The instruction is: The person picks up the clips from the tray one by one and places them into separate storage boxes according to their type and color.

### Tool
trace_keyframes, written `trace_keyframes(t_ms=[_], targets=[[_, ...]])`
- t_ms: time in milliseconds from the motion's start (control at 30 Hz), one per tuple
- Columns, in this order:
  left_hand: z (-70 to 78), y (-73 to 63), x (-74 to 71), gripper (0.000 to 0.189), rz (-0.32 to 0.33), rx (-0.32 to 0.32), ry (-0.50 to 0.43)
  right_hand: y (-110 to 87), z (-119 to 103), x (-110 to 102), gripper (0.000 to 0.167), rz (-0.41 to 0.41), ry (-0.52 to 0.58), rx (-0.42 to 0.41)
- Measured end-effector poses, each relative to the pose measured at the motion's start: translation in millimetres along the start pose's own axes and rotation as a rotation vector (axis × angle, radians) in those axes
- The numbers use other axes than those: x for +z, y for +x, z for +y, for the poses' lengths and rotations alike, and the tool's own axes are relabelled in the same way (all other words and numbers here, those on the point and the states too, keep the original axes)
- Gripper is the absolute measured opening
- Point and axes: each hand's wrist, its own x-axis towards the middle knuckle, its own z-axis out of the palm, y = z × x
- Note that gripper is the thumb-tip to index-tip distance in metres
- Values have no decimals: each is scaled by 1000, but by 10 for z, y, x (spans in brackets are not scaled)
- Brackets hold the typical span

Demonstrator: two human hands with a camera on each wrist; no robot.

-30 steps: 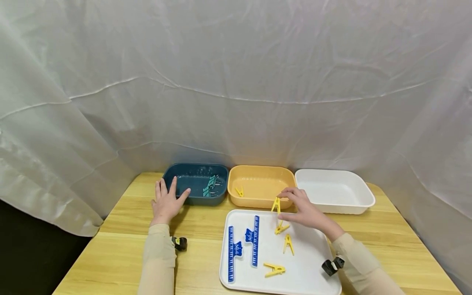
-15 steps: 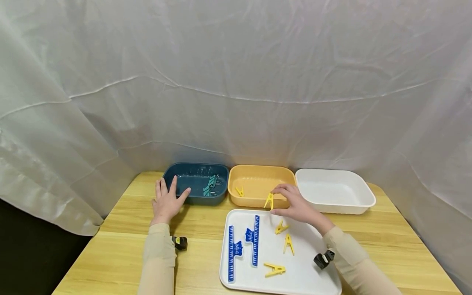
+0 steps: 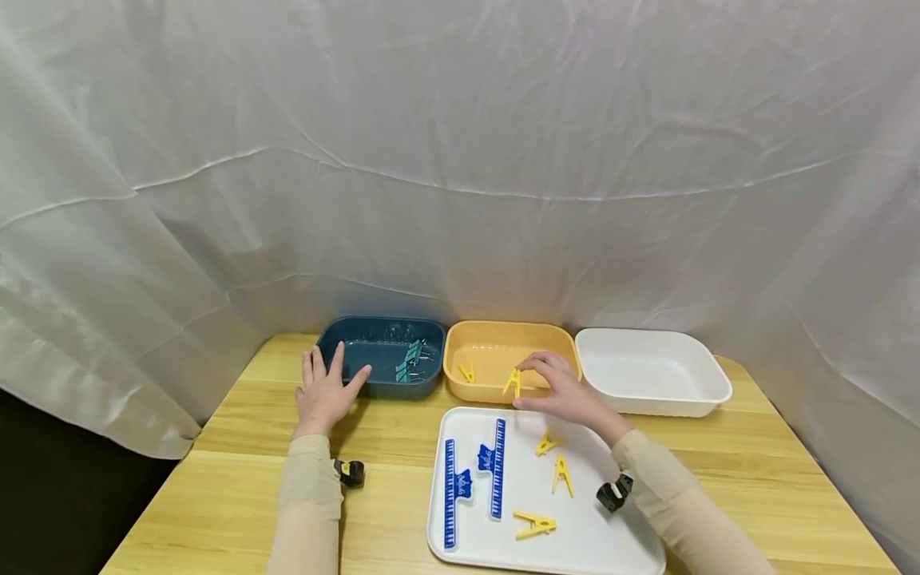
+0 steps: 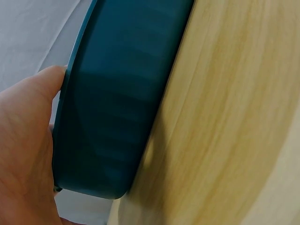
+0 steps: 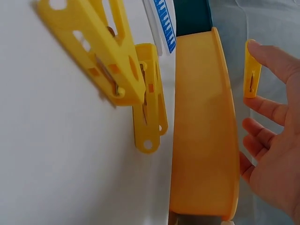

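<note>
My right hand [image 3: 564, 391] pinches a yellow clothespin [image 3: 513, 382] between thumb and fingertips at the front side of the yellow bin [image 3: 474, 393]. In the right wrist view, that clothespin [image 5: 252, 75] shows beyond the bin's rim, the other fingers loosely bent. Another yellow clothespin [image 3: 467, 373] lies inside the bin. My left hand [image 3: 327, 399], fingers spread, rests at the near left rim of the dark blue bin [image 3: 388, 390]; the left wrist view shows the thumb along the rim. Several yellow clothespins [image 3: 563, 477] lie on the white tray [image 3: 496, 557].
Two blue clips with a piano-key pattern [image 3: 498, 471] lie on the tray's left part. Teal binder clips [image 3: 410, 363] sit in the dark blue bin. A white bin [image 3: 654, 391] stands right of the yellow one. A pale curtain [image 3: 460, 160] hangs behind the wooden table [image 3: 388, 495].
My right hand has moved left and slightly away from me with the clothespin, from over the tray's far edge to the yellow bin's front side. The left hand stays in place.
</note>
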Motion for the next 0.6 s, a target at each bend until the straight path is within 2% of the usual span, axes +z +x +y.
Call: trace_keyframes(t_ms=[267, 467, 600], targets=[[1, -1, 0, 86, -4, 2, -9, 148, -30, 59, 61, 21, 32, -19], [8, -16, -10, 87, -3, -3, -5, 258, -32, 103, 65, -6, 65, 49], [11, -21, -13, 86, -4, -2, -11, 332, -2, 139, 64, 10, 67, 56]])
